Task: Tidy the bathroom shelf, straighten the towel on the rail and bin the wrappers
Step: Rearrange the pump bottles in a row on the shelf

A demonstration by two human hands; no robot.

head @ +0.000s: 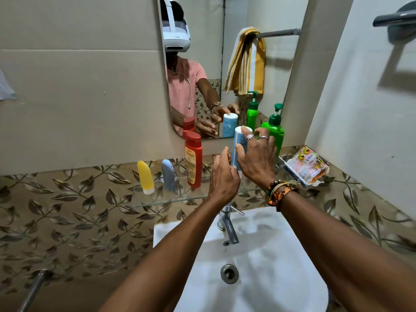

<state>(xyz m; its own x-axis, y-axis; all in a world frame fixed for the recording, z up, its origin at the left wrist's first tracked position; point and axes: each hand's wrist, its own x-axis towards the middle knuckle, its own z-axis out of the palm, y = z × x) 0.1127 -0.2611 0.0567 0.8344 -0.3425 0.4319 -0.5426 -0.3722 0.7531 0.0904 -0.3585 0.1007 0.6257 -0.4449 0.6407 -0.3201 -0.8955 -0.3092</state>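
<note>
A glass shelf (157, 200) under the mirror carries a yellow tube (145, 176), a pale blue tube (168, 174), a red bottle (193, 162), a white and blue bottle (239, 143) and a green pump bottle (275, 131). My right hand (256, 156) is wrapped around the white and blue bottle, which stands upright. My left hand (222, 176) hovers beside that bottle's base with fingers spread, touching or nearly touching it. An orange and white wrapper (307, 168) lies at the shelf's right end. A yellow striped towel (246, 61) hangs bunched on a rail, seen in the mirror.
A white sink (281, 255) with a chrome tap (229, 228) sits below the shelf. The mirror (281, 70) reflects me and the bottles. A grey holder (396, 21) juts from the right wall. A metal pipe (31, 291) runs at lower left.
</note>
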